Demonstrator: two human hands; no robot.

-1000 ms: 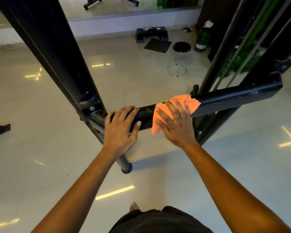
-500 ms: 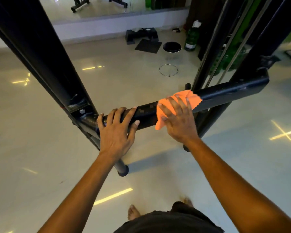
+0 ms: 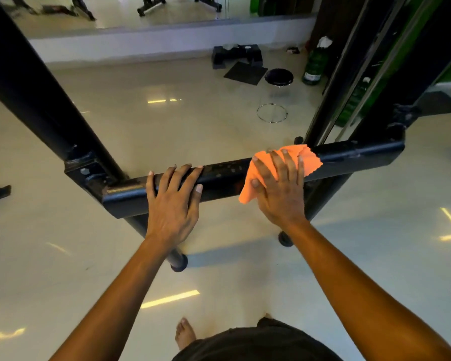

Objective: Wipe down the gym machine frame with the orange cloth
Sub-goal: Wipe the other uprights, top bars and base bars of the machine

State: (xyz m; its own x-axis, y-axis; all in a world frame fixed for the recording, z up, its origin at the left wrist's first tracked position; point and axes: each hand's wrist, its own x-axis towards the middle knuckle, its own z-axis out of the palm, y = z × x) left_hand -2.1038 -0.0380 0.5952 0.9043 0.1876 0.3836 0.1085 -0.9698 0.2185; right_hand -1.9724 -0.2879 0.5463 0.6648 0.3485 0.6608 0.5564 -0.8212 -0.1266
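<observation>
Across the black horizontal bar (image 3: 227, 178) of the gym machine frame, a person's right hand (image 3: 279, 188) pressed the orange cloth (image 3: 261, 165) flat against the metal, fingers spread and nearly straight over the fabric rather than curled round it. The cloth draped over the top and near face of the bar, right of its middle, with one corner hanging below the bar's lower edge. The left hand (image 3: 172, 199) rested on the same bar, left of the cloth and apart from it, its fingers laid over the top edge and its thumb on the near face; that grip looked like a loose brace, wrapped only lightly on the bar.

Judging from this view, the wipe was mid-course. Scuffs and pale marks showed on the bar between the two hands, and the stretch from the cloth out to the bar's right end (image 3: 391, 155) appeared not yet reached. The slanted upright (image 3: 37, 100) left of the bar and the bolted joint (image 3: 89, 173) also looked untouched, though dirt there was hard to judge.

Right of the cloth, the bar ran free to its capped end, where a bracket and thin vertical rods (image 3: 349, 74) crowded close behind it. Below the bar lay open, glossy floor (image 3: 219, 269). Beyond the bar, well apart, stood a black stool (image 3: 278, 77) and a green bottle (image 3: 314, 63).
</observation>
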